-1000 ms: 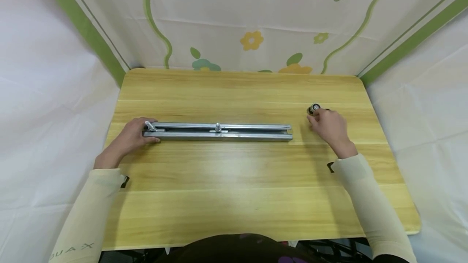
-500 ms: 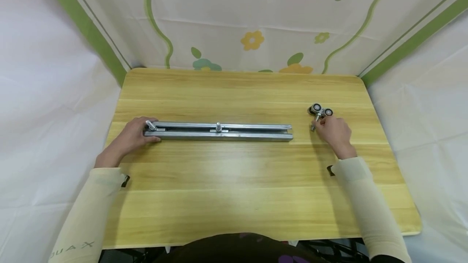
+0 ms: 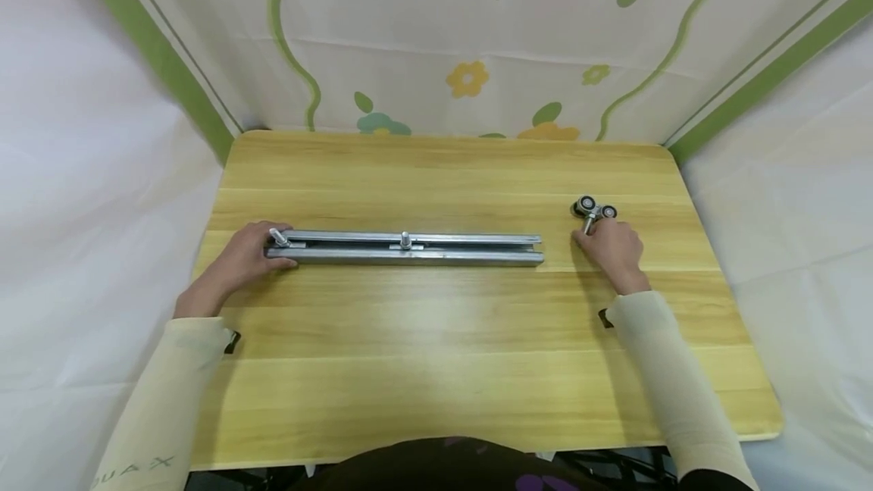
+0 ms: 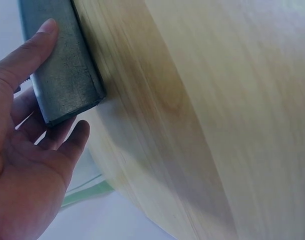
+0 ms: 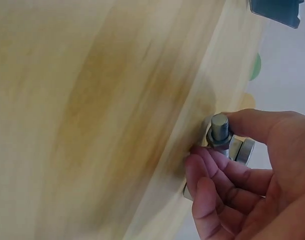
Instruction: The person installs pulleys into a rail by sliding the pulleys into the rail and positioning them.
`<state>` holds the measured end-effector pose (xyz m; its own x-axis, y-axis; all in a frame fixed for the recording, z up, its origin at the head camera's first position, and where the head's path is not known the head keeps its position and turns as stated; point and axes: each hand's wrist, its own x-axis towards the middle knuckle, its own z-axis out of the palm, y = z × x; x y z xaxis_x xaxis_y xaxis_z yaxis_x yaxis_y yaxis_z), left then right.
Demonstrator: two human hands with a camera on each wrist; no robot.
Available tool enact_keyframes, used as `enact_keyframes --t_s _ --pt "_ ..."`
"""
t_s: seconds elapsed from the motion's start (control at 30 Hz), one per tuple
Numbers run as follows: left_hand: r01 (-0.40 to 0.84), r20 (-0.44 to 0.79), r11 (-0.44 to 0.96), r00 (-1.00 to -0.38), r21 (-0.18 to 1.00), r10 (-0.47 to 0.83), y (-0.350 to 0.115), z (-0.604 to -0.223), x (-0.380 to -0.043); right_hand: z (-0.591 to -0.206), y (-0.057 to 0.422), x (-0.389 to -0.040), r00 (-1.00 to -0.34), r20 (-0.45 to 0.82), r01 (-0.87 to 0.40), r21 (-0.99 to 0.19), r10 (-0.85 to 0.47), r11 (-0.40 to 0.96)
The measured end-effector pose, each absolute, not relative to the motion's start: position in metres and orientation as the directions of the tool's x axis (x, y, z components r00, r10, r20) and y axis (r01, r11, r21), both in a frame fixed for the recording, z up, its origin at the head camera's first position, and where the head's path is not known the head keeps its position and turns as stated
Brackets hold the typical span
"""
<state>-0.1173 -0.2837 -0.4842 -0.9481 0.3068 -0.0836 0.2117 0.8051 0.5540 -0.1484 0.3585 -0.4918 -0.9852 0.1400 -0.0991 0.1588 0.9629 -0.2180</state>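
A slotted metal track rail lies lengthwise across the table. My left hand grips its left end, thumb along the near side in the left wrist view, where the rail's end shows. Two bolts rise from the slot: one tilted bolt beside my left hand and one upright bolt near the middle. To the right of the rail, my right hand pinches the bolt of a roller trolley. The trolley's black-rimmed wheels point away from me; some of it is hidden behind the fingers.
The wooden table has rounded corners and its near edge is close to my body. A white curtain with flower prints hangs behind it, and white cloth covers both sides.
My right hand has shifted its hold on the roller trolley, from up by the wheels to the bolt, uncovering the wheels. The left hand and the rail stay in place.
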Motion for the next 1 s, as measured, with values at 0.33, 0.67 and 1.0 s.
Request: enact_keyframes --t_s 0.33,0.67,1.0 --pt "0.222 -0.077 0.795 -0.945 0.565 0.319 -0.284 -0.487 -0.117 -0.490 0.367 -0.145 -0.979 -0.117 0.189 -0.207 0.167 0.960" --pt "0.205 -0.091 0.797 -0.947 0.569 0.309 -0.283 -0.483 -0.116 -0.481 0.374 -0.148 -0.990 0.083 0.083 -0.287 0.111 0.954" --pt "0.204 -0.089 0.800 -0.948 0.564 0.305 -0.285 -0.483 -0.115 -0.465 0.379 -0.166 -0.967 0.255 -0.059 -0.277 0.014 0.959"
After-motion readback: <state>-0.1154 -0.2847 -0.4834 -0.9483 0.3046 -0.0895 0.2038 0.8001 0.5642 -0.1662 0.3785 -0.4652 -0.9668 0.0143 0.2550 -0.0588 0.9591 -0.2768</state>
